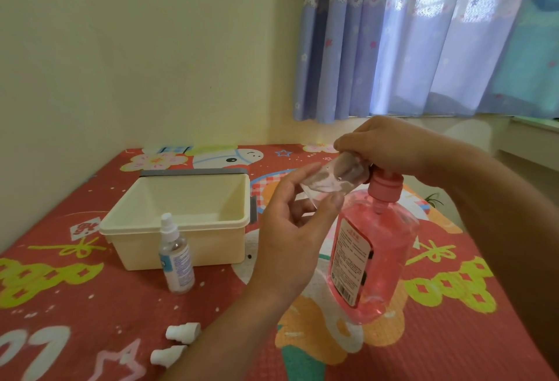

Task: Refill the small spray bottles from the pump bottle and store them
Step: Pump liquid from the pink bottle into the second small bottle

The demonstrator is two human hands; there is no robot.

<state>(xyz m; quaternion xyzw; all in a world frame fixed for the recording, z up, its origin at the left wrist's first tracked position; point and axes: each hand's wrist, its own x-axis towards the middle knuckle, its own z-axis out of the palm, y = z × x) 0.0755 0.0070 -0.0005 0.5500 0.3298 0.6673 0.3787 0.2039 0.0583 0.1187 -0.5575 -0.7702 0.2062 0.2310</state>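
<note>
Both hands are engaged above the mat. The left hand [290, 229] is curled around a small clear bottle [328, 181], which is pinched between thumb and fingertips and tilted almost on its side. One end of it is brought up against the pump head [387, 185], though its outline is blurred. The right hand [390, 144] is closed down over the top of that pink plastic pump head, with the fingers bent over it from above. Beneath it the pump bottle [375, 262] is seen on the mat, leaning slightly. It has a flattened oval body of transparent plastic filled with pink liquid, and a white printed label and barcode on its side. To the left, a second small spray bottle [177, 256] is stood upright just in front of a cream plastic bin [217, 247]. Its cylindrical body is clear, a pale label is wrapped round it, and a white sprayer is fitted on top. The bin is rectangular, smooth-walled and open, with a grey strip along its far rim. Nearer the camera, a white plastic spray top [183, 332] and a second spray top [168, 356] are laid on their sides, close together. Everything is set on a red mat [121, 299] printed with cartoon figures and yellow-green shapes, backed by a plain cream wall [121, 47] and lilac curtains [393, 47].
</note>
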